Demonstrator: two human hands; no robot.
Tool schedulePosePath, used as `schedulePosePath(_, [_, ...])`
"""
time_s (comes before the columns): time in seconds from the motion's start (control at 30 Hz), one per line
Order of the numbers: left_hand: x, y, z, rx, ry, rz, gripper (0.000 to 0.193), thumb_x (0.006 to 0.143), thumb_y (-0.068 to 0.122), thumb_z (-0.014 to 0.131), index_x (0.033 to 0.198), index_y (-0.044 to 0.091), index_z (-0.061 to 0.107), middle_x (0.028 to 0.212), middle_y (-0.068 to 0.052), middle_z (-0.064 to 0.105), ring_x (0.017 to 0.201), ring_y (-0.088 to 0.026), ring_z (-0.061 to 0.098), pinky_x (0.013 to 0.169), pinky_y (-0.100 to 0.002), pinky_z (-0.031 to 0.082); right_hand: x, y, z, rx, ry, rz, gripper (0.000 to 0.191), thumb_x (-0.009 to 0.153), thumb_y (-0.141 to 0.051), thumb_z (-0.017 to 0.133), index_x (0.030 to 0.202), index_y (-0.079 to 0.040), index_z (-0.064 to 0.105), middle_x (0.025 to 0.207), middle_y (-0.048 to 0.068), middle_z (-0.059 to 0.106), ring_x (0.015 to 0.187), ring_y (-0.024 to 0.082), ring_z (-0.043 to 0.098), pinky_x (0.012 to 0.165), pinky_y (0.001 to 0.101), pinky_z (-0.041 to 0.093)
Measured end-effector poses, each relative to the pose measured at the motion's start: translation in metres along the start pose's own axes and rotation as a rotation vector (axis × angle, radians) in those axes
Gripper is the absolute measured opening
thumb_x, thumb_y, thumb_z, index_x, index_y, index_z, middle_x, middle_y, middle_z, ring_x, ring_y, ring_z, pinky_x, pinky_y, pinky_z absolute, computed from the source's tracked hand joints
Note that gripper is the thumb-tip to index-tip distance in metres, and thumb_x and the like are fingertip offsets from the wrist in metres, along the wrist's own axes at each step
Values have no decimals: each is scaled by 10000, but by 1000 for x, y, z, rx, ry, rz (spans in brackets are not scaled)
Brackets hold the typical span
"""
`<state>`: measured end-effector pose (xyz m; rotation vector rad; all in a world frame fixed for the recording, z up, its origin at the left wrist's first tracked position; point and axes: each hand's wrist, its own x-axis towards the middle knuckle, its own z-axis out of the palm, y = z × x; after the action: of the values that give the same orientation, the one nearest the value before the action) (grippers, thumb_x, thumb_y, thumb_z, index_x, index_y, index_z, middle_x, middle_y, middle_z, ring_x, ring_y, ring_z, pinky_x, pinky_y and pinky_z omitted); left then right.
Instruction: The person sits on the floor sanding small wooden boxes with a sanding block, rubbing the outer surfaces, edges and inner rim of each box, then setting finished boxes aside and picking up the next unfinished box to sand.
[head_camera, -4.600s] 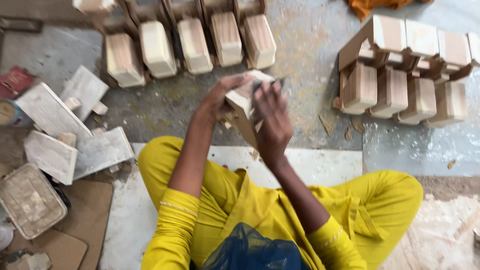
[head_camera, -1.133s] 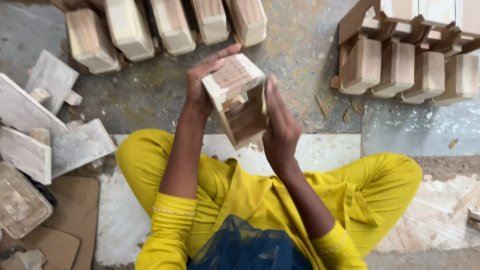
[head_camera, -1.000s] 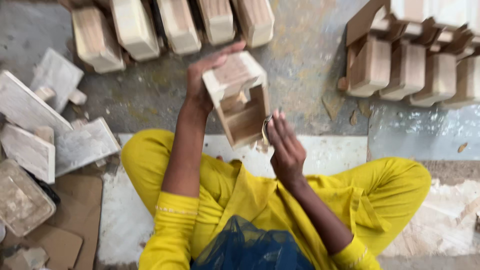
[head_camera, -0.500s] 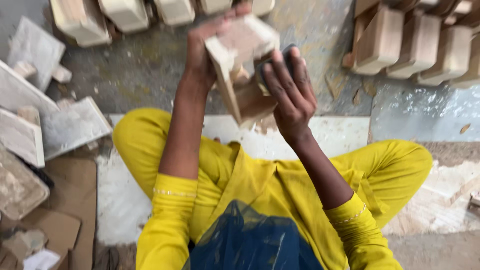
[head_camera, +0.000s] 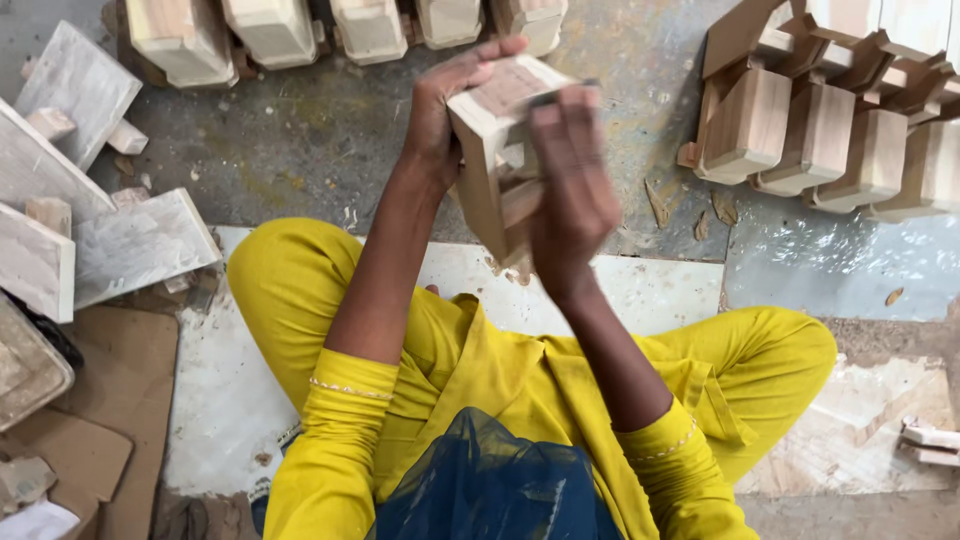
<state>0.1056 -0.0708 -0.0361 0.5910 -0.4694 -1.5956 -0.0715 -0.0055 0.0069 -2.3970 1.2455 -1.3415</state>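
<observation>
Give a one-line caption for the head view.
Left hand holds a small wooden box; right hand presses its side.

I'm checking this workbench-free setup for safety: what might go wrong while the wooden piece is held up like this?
The left hand alone grips the wooden piece in mid-air while the right hand presses against it, so it may slip and fall onto the lap. Bare fingers rubbing raw wood risk splinters or scrapes.

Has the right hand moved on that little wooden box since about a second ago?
Yes. The right hand has gone from below the wooden box up over its front face, towards the row of wooden pieces on the floor ahead.
</observation>
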Motion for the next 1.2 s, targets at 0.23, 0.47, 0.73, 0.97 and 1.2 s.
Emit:
schedulePosePath(0.23, [4,0,-6,-43,-17,18,489,917,150,533,1355,-46,627,1203,-191,693,1065,-273,699,963,-380,573,-45,-30,-16,9,-224,-170,306,1021,31,549,1242,-46,746,1384,117,671,1412,352,550,1189,538,467])
schedulePosePath(0.47, [15,-19,-5,7,-50,60,466,928,179,533,1317,-50,647,1217,-175,699,1091,-258,714,990,-361,582,-49,-5,-18,-33,-184,-234,242,1048,-22,602,1219,-51,771,1353,132,683,1382,349,548,1188,546,448])
schedulePosePath(0.73, [16,-25,-18,-82,222,-88,410,941,241,614,1203,-73,651,1057,-185,688,916,-296,679,789,-399,575,-73,-16,-31,-4,-246,-160,213,1068,-38,614,1221,-66,759,1338,105,696,1380,319,589,1181,512,483])
schedulePosePath(0.97, [11,-7,-18,-13,100,80,410,846,251,606,1149,-6,707,1150,-121,721,999,-186,745,902,-289,606,-64,-9,-22,-51,-189,-168,243,1045,-72,616,1231,-151,749,1337,67,702,1359,291,586,1183,510,463])
schedulePosePath(1.2, [7,-14,-33,-68,255,-25,621,909,581,428,972,20,688,834,-154,724,661,-243,735,536,-394,618,-108,11,-20,-54,-100,184,303,1091,-5,530,1301,-88,731,1412,123,661,1309,249,673,1097,384,578])
